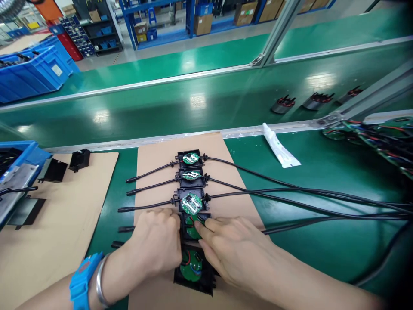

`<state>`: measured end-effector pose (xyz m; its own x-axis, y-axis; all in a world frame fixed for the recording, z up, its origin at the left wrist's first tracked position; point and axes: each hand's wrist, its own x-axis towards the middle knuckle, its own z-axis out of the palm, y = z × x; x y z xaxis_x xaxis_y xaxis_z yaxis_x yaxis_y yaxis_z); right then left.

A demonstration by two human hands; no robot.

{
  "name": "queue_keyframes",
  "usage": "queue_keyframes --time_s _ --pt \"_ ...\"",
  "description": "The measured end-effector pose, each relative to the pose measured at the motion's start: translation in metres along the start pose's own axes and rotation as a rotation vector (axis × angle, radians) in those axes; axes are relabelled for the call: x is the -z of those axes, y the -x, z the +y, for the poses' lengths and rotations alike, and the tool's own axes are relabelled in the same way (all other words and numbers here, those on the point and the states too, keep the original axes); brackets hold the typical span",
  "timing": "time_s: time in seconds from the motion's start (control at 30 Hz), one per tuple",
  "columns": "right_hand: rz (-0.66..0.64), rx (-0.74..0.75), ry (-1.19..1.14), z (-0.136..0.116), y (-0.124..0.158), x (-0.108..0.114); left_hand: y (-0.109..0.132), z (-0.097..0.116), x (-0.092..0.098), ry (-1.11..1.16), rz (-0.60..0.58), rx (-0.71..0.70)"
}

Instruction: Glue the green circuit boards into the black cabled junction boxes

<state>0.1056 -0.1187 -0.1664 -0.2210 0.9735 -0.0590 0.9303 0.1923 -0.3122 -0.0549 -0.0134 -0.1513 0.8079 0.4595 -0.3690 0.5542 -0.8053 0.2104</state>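
Several black plastic housings stand in a column on a cardboard sheet, with green round circuit boards in them. My left hand is closed at the left edge of the fourth housing; its fingertips are hidden. My right hand bends over that housing's right side, fingers closed about a black cable at its entry, fingertips touching the green board with a red wire. Nearest me, another housing holds a board with red and blue wires. The top three boards carry silvery patches.
A white tube lies at the back right, near a bundle of wired boards. Black cables run off right. Left are a blue bin and black housings on cardboard. Metal framing stands behind; copper-wound parts lie beyond.
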Motion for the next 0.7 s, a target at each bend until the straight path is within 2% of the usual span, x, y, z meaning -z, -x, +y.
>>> queue_keyframes --time_s 0.1,0.2,0.27,0.33,0.47,0.57,0.7 --pt "0.036 0.009 0.013 -0.002 0.000 -0.002 0.018 -0.003 -0.016 -0.061 0.287 -0.042" --pt "0.023 0.010 -0.001 -0.002 0.001 -0.001 0.035 -0.006 -0.038 -0.253 0.420 -0.208" --pt "0.009 0.002 -0.016 -0.002 0.001 0.001 0.040 -0.003 -0.050 -0.437 0.427 -0.280" --pt "-0.013 -0.005 -0.024 -0.003 0.001 0.002 0.039 0.004 -0.057 -0.612 0.420 -0.292" --pt "-0.090 -0.028 -0.028 -0.006 -0.001 0.003 0.028 0.017 -0.054 -0.736 0.360 -0.304" --pt "-0.148 -0.076 -0.079 -0.005 -0.001 0.009 0.024 0.012 -0.043 -0.657 0.341 -0.347" --pt "-0.248 -0.115 -0.235 0.002 0.004 0.025 0.029 -0.003 -0.027 -0.298 0.266 -0.314"
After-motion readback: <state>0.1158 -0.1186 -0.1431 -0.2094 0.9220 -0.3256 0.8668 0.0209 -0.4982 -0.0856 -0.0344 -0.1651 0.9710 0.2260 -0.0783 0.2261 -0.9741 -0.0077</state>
